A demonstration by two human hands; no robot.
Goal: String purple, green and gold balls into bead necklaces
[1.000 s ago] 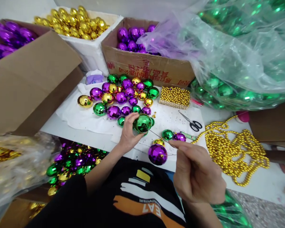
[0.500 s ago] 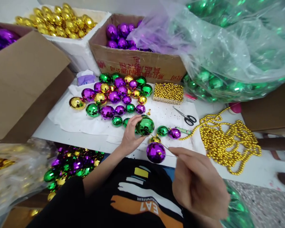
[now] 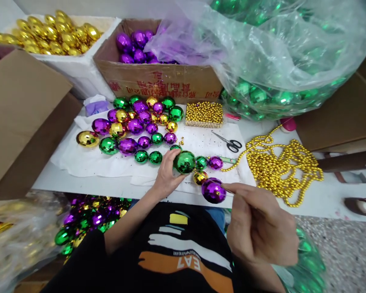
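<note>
My left hand (image 3: pixel 168 173) is wrapped round a shiny faceted green ball (image 3: pixel 185 162) above the front of the white cloth. A small gold ball (image 3: pixel 200 177) and a large purple ball (image 3: pixel 214 190) hang just right of it, apparently on the same string. My right hand (image 3: pixel 260 219) is closed in a pinch beside the purple ball, on what looks like a thin string, barely visible at the fingertips. Behind these, a small green ball (image 3: pixel 201 162) and a purple ball (image 3: pixel 215 162) lie in line with a gold bead string (image 3: pixel 236 165).
Strung green, purple and gold balls (image 3: pixel 136 126) lie on the white cloth (image 3: pixel 79 162). Further back are a tray of gold beads (image 3: pixel 204 114), scissors (image 3: pixel 228 141) and a carton of purple balls (image 3: pixel 158 83). Gold bead strands (image 3: pixel 280 167) heap at right, below a bag of green balls (image 3: pixel 280 61).
The purple ball has moved right and slightly up, close to my right fingertips. The thin line seen earlier between the green ball and my right hand no longer shows. The view has shifted slightly.
</note>
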